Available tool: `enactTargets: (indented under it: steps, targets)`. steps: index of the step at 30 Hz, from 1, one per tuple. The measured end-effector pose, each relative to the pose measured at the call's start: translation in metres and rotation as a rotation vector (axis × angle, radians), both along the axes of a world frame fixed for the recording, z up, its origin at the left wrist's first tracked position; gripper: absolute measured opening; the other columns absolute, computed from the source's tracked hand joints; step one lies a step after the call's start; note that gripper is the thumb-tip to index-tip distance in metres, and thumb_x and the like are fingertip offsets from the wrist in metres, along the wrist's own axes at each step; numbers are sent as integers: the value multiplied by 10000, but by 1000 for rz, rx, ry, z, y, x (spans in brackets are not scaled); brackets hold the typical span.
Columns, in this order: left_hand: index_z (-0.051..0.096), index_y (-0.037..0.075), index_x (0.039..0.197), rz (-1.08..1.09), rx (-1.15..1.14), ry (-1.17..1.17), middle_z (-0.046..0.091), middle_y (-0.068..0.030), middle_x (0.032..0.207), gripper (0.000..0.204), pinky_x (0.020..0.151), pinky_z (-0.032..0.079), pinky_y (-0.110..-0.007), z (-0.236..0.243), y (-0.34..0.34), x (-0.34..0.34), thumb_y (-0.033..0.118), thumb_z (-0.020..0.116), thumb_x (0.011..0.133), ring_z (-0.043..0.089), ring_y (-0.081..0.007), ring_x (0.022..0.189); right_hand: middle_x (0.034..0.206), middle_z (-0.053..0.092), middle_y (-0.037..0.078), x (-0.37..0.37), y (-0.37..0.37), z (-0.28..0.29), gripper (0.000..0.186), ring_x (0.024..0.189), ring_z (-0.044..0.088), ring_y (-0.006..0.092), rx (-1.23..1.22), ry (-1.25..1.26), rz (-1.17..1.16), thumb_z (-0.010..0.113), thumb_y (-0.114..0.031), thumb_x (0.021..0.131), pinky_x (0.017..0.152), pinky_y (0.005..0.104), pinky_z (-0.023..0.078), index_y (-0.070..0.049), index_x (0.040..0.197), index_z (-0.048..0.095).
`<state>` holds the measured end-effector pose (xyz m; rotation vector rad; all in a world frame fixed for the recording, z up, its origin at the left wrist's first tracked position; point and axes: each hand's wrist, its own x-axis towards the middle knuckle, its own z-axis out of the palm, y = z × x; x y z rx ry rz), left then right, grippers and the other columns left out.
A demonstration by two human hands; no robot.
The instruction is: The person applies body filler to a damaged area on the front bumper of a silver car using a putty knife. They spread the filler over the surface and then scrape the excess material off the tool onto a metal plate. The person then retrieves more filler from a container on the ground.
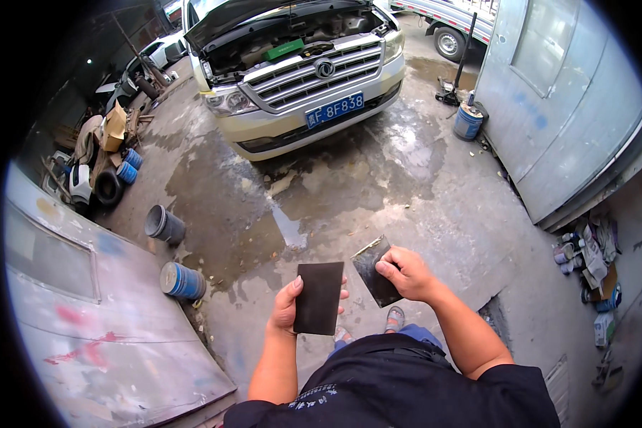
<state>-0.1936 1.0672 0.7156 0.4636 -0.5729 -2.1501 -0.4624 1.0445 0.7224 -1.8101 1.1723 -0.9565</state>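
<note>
My left hand (285, 308) grips a dark rectangular plate (319, 299), thumb along its left edge and fingertips showing past its right edge. The plate's flat face is turned up and looks smooth. Closed around a second dark flat plate (370, 267) is my right hand (409, 274), with the thumb pressed on its face. That plate is tilted, has smudges on it and a pale, rough upper edge. A small gap separates the two plates. Both are held in the air in front of my body; what they are made of I cannot tell.
Ahead stands a white van (299, 132) with its hood raised and a green box (284, 49) in the engine bay. Metal doors (542, 135) flank both sides. Buckets (183, 280) line the left, with a tire (109, 187); cans (565, 253) lie right. The concrete is wet in patches.
</note>
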Motion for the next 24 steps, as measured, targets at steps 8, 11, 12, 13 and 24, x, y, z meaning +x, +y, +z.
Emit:
enactTargets:
  steps: [8, 11, 12, 13, 24]
  targets:
    - [516, 32, 1186, 349, 301, -184, 617, -97, 1114, 246, 867, 523, -423, -31, 5, -15, 160, 500, 977, 619, -231, 996, 819, 637, 136, 5, 11, -2, 313, 836, 618, 322, -65, 92, -136, 647, -114, 821, 729, 384, 480, -39, 1097, 521]
    - [497, 84, 1216, 329, 380, -247, 610, -84, 1112, 272, 877, 514, -408, -41, 11, -34, 113, 539, 949, 604, -221, 1001, 800, 634, 156, 13, 24, 4, 566, 771, 622, 372, -94, 231, -141, 630, -72, 789, 680, 433, 492, -28, 1307, 406]
    - [490, 85, 1218, 301, 394, -250, 602, -85, 1125, 284, 880, 512, -403, -44, 12, -38, 86, 544, 939, 597, -217, 1013, 794, 634, 156, 17, 30, 6, 596, 745, 622, 374, -16, 263, -169, 633, -72, 786, 662, 436, 495, -26, 1329, 392]
    - [485, 79, 1217, 309, 387, -266, 598, -84, 1127, 291, 882, 509, -395, -46, 12, -43, 69, 547, 932, 594, -213, 1012, 777, 634, 150, 21, 32, 3, 512, 677, 619, 354, -271, 310, -203, 621, -49, 783, 613, 426, 503, -31, 1274, 479]
    - [486, 49, 1207, 467, -71, -358, 613, -67, 1067, 307, 829, 515, -331, -36, -14, -128, 33, 571, 913, 610, -173, 925, 998, 677, 89, -38, 76, -35, 344, 734, 619, 246, -372, 623, -105, 569, -44, 749, 606, 358, 529, -7, 1089, 606]
